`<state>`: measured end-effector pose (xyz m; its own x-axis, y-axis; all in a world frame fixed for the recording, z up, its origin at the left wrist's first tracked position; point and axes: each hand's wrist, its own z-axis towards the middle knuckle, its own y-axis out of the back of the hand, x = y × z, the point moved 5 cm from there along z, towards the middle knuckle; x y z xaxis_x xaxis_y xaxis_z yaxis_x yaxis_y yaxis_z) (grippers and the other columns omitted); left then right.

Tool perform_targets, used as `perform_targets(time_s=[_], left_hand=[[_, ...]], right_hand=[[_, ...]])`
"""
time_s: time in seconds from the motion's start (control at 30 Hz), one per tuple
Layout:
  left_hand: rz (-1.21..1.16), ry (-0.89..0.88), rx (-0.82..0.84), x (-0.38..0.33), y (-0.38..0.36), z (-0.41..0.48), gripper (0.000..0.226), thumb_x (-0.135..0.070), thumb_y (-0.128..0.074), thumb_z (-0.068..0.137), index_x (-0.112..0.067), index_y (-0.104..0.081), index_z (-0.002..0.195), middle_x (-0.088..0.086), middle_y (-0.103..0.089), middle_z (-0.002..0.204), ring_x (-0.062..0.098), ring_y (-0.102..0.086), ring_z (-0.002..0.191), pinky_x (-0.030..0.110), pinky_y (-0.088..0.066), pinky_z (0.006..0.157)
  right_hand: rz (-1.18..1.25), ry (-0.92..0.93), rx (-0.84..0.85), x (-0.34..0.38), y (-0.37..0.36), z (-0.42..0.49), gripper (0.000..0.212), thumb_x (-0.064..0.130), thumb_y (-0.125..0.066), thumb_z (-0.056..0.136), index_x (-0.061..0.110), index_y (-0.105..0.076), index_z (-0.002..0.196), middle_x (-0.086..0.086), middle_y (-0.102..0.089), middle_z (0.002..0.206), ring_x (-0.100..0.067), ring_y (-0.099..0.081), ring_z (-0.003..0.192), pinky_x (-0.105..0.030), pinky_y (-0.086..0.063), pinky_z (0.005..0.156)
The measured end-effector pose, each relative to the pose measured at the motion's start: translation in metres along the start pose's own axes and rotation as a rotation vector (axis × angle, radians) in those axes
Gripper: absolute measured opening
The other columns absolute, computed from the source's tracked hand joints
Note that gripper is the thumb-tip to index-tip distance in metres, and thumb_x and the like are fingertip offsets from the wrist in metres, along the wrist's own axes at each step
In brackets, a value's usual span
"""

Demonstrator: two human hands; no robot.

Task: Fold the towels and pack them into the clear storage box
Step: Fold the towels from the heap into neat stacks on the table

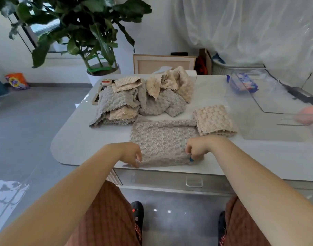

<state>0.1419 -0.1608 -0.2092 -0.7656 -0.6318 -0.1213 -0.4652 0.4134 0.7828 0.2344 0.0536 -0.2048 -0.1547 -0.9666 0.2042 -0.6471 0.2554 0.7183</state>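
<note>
Left hand and right hand pinch the grey towel at its near corners, fingers curled.

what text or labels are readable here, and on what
No text here is legible.
Orange bag on the floor: a logo and print, too blurred to read.
Blue and white packet seen through the clear storage box: print too blurred to read.

Bright soft daylight, glare on the glossy floor, wide-angle bending, blurred right edge.
</note>
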Motion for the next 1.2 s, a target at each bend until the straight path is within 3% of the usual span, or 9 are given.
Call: perform_targets(time_s=[0.2,0.37,0.47,0.53,0.67,0.8,1.03,1.13,1.2], left_hand=[[-0.126,0.008,-0.056,0.009,0.017,0.017,0.012,-0.023,-0.063,0.09,-0.021,-0.074,0.095,-0.011,-0.069,0.097,0.005,-0.062,0.086,0.023,-0.048,0.081],[-0.196,-0.005,-0.238,0.019,0.025,0.031,0.019,-0.018,-0.05,0.096,-0.017,-0.062,0.081,-0.016,-0.056,0.074,0.007,-0.054,0.072,0.021,-0.038,0.062],[-0.302,0.083,-0.49,0.033,0.032,0.044,0.016,-0.021,-0.048,0.097,-0.016,-0.062,0.092,-0.003,-0.064,0.091,0.017,-0.059,0.085,0.027,-0.046,0.068],[-0.319,0.102,-0.532,0.039,0.034,0.056,0.021,-0.023,-0.05,0.097,-0.018,-0.06,0.115,0.004,-0.06,0.122,0.021,-0.057,0.109,0.034,-0.049,0.088],[-0.158,0.124,-0.307,0.041,0.019,0.075,0.065,-0.043,-0.047,0.097,-0.027,-0.016,0.152,-0.002,-0.009,0.161,0.023,-0.011,0.146,0.046,-0.026,0.114],[-0.083,0.176,-0.172,0.047,0.009,0.072,0.079,-0.057,-0.044,0.093,-0.029,-0.001,0.154,-0.003,0.007,0.161,0.027,-0.009,0.146,0.051,-0.025,0.114],[0.041,0.231,-0.177,0.036,0.009,0.047,0.079,-0.058,-0.054,0.088,-0.021,-0.024,0.15,0.003,-0.021,0.153,0.029,-0.031,0.135,0.047,-0.038,0.106],[-0.201,0.059,-0.371,0.02,0.015,0.032,0.054,-0.054,-0.056,0.088,-0.019,-0.054,0.13,0.005,-0.044,0.129,0.022,-0.041,0.119,0.041,-0.041,0.101],[-0.428,-0.087,-0.308,0.008,0.011,0.023,0.047,-0.053,-0.06,0.086,-0.014,-0.067,0.112,0.011,-0.053,0.11,0.02,-0.049,0.101,0.036,-0.044,0.091]], right_hand=[[0.027,-0.01,0.032,0.0,0.012,0.008,0.008,0.002,-0.059,0.082,0.007,-0.064,0.077,0.005,-0.052,0.07,-0.014,-0.048,0.069,-0.025,-0.038,0.06],[0.262,0.02,-0.252,-0.019,0.032,0.023,0.018,0.001,-0.053,0.078,0.015,-0.053,0.067,0.002,-0.046,0.065,-0.014,-0.039,0.061,-0.026,-0.029,0.054],[0.289,0.007,-0.194,-0.02,0.031,0.034,0.025,0.001,-0.055,0.076,0.017,-0.046,0.058,0.003,-0.04,0.059,-0.014,-0.034,0.055,-0.025,-0.024,0.051],[0.272,-0.001,-0.108,-0.019,0.029,0.04,0.03,0.001,-0.057,0.073,0.019,-0.044,0.052,0.003,-0.04,0.057,-0.014,-0.037,0.054,-0.023,-0.027,0.051],[0.361,0.023,0.012,-0.022,0.031,0.045,0.039,0.001,-0.056,0.069,0.021,-0.039,0.04,-0.006,-0.045,0.061,-0.02,-0.051,0.055,-0.027,-0.042,0.053],[0.395,0.014,0.082,-0.022,0.027,0.041,0.029,-0.001,-0.056,0.072,0.014,-0.045,0.049,-0.013,-0.049,0.07,-0.021,-0.055,0.054,-0.028,-0.043,0.051],[0.445,-0.028,0.16,-0.015,0.011,0.024,0.026,-0.002,-0.053,0.078,0.012,-0.049,0.056,-0.005,-0.046,0.061,-0.017,-0.045,0.06,-0.025,-0.042,0.061],[0.504,-0.019,0.113,-0.014,0.011,0.019,0.025,-0.002,-0.052,0.074,0.013,-0.045,0.056,-0.004,-0.038,0.061,-0.017,-0.037,0.059,-0.026,-0.041,0.06],[0.585,-0.011,0.053,-0.018,0.012,0.018,0.026,-0.003,-0.051,0.074,0.013,-0.044,0.056,-0.004,-0.036,0.059,-0.016,-0.036,0.056,-0.028,-0.042,0.058]])
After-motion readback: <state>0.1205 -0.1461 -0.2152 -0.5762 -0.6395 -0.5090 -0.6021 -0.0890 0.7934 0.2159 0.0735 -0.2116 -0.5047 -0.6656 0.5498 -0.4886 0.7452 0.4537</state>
